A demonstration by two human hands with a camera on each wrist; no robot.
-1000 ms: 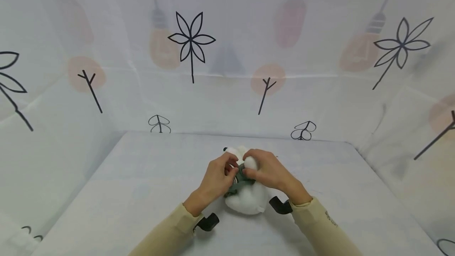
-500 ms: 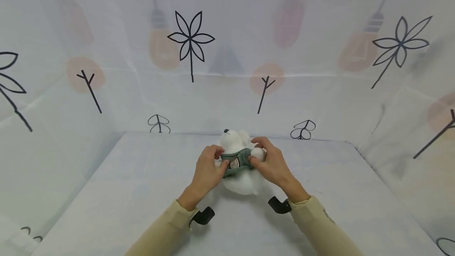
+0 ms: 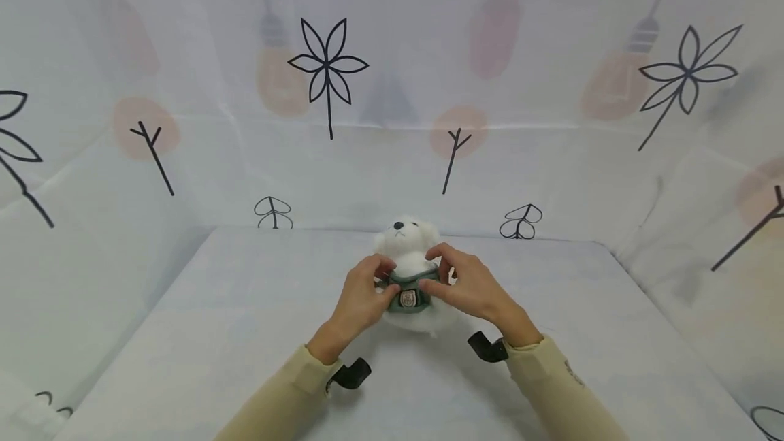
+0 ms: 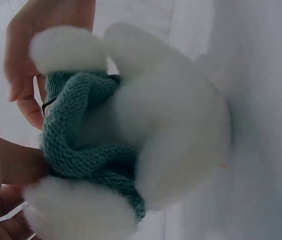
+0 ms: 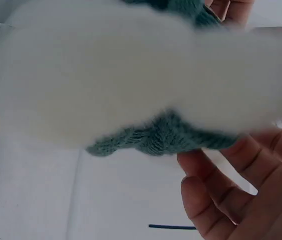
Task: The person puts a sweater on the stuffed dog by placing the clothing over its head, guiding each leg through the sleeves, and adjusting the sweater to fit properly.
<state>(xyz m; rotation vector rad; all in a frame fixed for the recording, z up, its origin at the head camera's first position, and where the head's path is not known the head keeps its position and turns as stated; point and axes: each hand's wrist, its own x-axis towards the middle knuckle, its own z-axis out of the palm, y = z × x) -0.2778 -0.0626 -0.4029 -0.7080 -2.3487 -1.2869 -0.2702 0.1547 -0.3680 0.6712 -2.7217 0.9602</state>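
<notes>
A white plush animal (image 3: pixel 405 237) with a black nose sits upright on the table, facing the head camera. It wears a green knitted sweater (image 3: pixel 398 306) with a small square badge (image 3: pixel 407 299) on the chest. My left hand (image 3: pixel 363 291) grips the side of the sweater and the arm there, thumb in front. On the other side, my right hand (image 3: pixel 474 286) pinches the sweater near its upper edge with the thumb and bent fingers. In the left wrist view, the plush's white arm (image 4: pixel 76 210) pokes out of the sweater beside my left thumb (image 4: pixel 23 162).
A white sheet covers the table (image 3: pixel 257 332). Behind and beside it hangs a white curtain (image 3: pixel 392 175) printed with flowers, twigs and bulbs. A black wrist mount (image 3: pixel 352 373) sticks out below my left sleeve, another black mount (image 3: pixel 488 347) below the right.
The plush has turned from lying tilted with its head leftward to facing me upright, and has moved farther back. My right hand has shifted from its arm to the sweater's upper edge.
</notes>
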